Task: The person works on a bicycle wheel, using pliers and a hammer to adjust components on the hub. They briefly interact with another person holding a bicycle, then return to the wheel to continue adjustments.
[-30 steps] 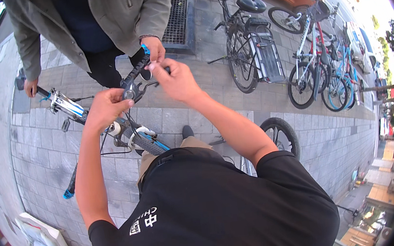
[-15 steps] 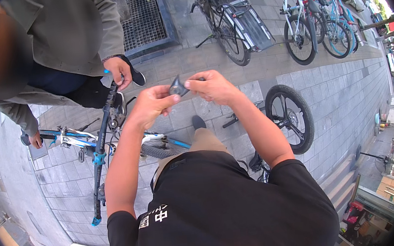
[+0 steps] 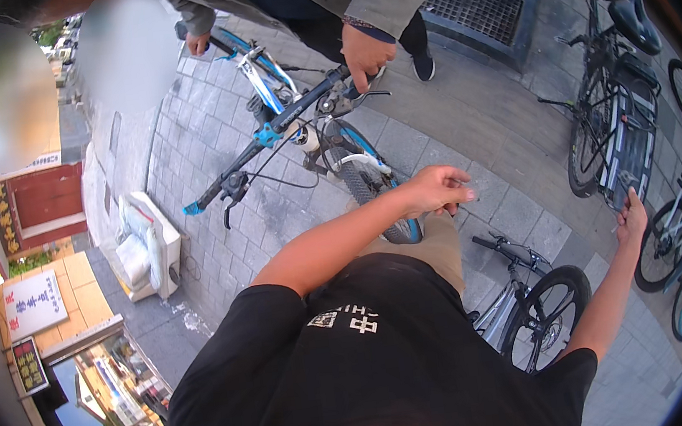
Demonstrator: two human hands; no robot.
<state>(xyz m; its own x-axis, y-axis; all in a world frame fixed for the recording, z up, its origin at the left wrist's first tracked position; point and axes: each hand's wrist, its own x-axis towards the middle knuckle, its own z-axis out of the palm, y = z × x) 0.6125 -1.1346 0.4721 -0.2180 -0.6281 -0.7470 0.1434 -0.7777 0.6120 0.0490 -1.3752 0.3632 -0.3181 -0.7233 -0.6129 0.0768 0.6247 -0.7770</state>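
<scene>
The hands are now apart — left hand [image 3: 438,189] half-curled, seemingly empty, right hand [image 3: 632,219] nearly pinched, its hold unclear — leaving the handlebar [image 3: 296,113], beyond the left, to another person's hand [image 3: 365,52].

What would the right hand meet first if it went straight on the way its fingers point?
The right hand would probably meet the rear rack of the black bicycle first; depth is unclear, so it may already touch it.

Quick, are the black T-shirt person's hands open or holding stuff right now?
Bare left hand: loosely open, fingers bent, nothing visible in it.
Bare right hand: perhaps pinching a small grey piece, but too small to tell.
</scene>
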